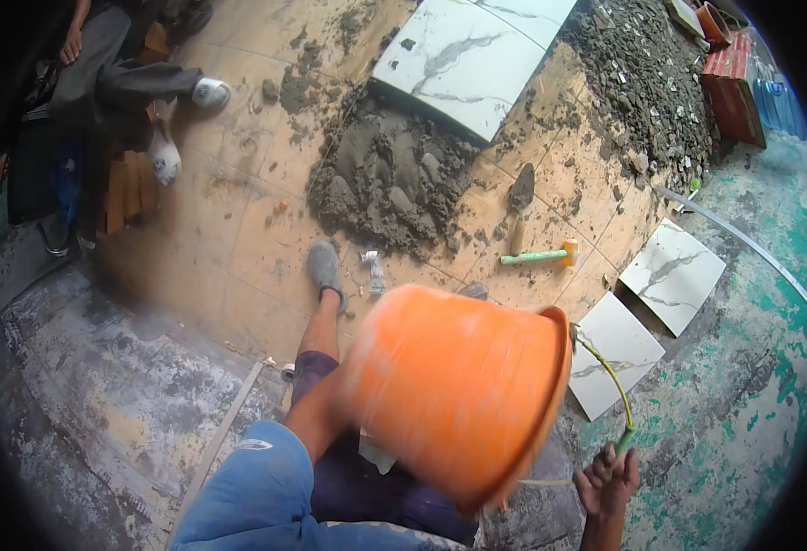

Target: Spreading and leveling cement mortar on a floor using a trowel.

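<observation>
An orange bucket [449, 376] is tipped on its side in front of me, its rim facing right and its inside hidden. My right hand [608, 482] is closed around the green grip of its yellow-green handle [616, 376], to the right of the rim. My left forearm [318, 418], below a blue sleeve, reaches to the bucket's base. The left hand itself is blurred and mostly covered by the bucket, so its fingers cannot be made out. Beyond the bucket, wet grey mortar [390, 179] is spread on the tan tiled floor.
White marbled tiles [463, 55] lie at the mortar's far edge. A trowel [520, 193] and a mallet [541, 257] rest nearby. Two smaller tiles [672, 274] and a rubble heap [647, 92] are at the right. Another person's legs [137, 87] show at the upper left.
</observation>
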{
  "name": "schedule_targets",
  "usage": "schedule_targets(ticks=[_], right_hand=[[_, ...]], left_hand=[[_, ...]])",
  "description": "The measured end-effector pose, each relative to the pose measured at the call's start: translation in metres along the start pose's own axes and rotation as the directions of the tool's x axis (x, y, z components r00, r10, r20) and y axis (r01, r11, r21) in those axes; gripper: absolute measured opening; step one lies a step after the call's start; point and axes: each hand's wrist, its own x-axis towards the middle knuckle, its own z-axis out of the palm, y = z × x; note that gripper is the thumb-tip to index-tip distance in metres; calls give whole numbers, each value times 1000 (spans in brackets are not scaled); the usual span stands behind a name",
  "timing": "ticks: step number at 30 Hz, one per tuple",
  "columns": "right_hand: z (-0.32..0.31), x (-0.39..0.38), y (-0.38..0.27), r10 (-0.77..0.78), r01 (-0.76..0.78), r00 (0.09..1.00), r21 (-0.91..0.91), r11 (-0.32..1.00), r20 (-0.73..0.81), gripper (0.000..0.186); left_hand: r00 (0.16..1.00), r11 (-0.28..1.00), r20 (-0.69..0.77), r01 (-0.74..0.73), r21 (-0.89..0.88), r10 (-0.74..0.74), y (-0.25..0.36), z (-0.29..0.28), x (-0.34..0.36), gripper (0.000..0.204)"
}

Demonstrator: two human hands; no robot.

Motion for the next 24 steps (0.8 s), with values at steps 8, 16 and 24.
schedule_targets(ticks=[8, 16, 24], right_hand=[[142, 150, 126, -143, 161, 987, -342, 926, 79, 31], [180, 397, 231, -161, 161, 985, -655, 738, 61, 40], [143, 562, 269, -96, 97, 995, -276, 956, 18, 35]], left_hand=[[947, 928, -55, -298, 225, 317, 150, -68, 0, 79], [844, 802, -97, -457, 385, 528, 252, -266, 56, 75], [714, 622, -143, -473, 624, 686, 254, -365, 98, 77]])
